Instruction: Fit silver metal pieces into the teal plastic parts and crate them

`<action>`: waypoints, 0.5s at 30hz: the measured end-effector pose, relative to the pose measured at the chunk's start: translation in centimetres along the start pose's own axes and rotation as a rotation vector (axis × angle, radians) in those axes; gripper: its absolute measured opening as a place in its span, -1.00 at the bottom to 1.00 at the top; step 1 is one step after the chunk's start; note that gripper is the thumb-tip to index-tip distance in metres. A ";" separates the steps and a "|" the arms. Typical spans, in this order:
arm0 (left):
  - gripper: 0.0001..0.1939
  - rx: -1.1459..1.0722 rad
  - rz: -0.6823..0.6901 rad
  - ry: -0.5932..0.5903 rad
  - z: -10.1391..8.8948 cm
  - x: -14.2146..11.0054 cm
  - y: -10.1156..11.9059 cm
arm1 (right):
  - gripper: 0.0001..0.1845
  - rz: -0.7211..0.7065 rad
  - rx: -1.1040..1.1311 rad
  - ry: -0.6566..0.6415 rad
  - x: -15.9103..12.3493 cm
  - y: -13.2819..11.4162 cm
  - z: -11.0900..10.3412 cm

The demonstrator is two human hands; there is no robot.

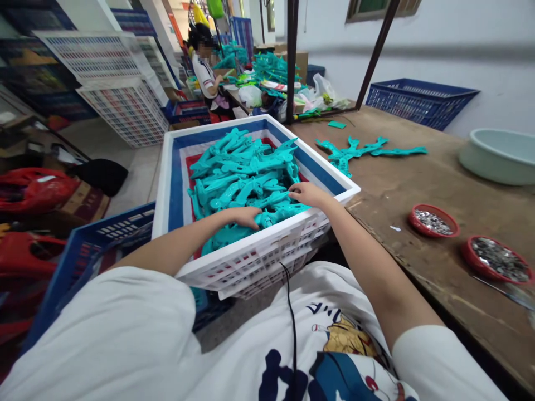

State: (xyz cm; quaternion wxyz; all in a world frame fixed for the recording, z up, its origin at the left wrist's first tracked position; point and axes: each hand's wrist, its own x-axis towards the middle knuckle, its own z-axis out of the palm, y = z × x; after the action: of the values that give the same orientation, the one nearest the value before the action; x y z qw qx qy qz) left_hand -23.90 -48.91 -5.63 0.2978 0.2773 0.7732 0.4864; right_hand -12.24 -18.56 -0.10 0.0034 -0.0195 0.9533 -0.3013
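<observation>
A white plastic crate [254, 245] with a striped blue, white and red lining stands in front of me, heaped with teal plastic parts [238, 167]. My left hand [246, 216] reaches over the near side, its fingers bent round a teal plastic part [278, 216] at the front of the heap. From the right, my right hand [310, 194] comes over the crate's rim with curled fingers on a teal part at that end. Some fingertips are hidden among the parts, and where one piece ends and another begins is hard to make out.
On the brown table [393, 195] at right lie joined teal parts [355, 150], two red bowls [434, 220] of small metal pieces and a pale green basin [501, 156]. Blue crates [422, 100] stand behind and at left. A person [207, 72] works farther back.
</observation>
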 end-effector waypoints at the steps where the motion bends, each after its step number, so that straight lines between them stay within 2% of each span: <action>1: -0.50 0.060 -0.023 0.001 -1.2 -0.3 0.7 | -0.67 -0.002 0.008 0.024 0.0 0.0 0.0; 4: -0.38 0.158 -0.049 0.080 -5.7 -1.7 3.2 | -0.62 -0.014 0.046 0.154 0.1 0.2 -0.3; 6: -0.27 0.070 0.002 0.221 -7.7 -2.6 4.5 | -0.59 -0.014 0.060 0.236 0.2 0.5 -0.4; 7: -0.22 -0.021 0.048 0.304 -8.0 -2.8 5.0 | -0.58 -0.022 0.058 0.267 0.2 0.5 -0.3; 8: -0.17 -0.133 0.101 0.381 -7.8 -2.9 5.4 | -0.56 -0.045 0.051 0.298 0.1 0.3 -0.2; 10: -0.12 -0.370 0.204 0.470 -6.3 -2.5 6.2 | -0.47 -0.152 0.024 0.344 -0.4 -0.6 0.7; 12: -0.11 -0.569 0.279 0.495 -3.9 -2.1 7.2 | -0.18 -0.307 -0.031 0.324 -1.2 -2.5 2.1; 14: -0.12 -0.683 0.353 0.511 -1.3 -2.0 8.3 | 0.22 -0.419 -0.126 0.213 -1.9 -5.0 4.0; 15: -0.13 -0.703 0.394 0.530 -0.2 -2.1 8.8 | 0.31 -0.431 -0.175 0.165 -2.0 -6.3 4.8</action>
State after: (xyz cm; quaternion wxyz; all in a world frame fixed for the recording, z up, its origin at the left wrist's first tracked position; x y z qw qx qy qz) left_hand -21.38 -47.27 2.86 0.0684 0.1673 0.5441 0.8193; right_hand -9.91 -26.40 -0.47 -0.1406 -0.1979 0.9466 -0.2120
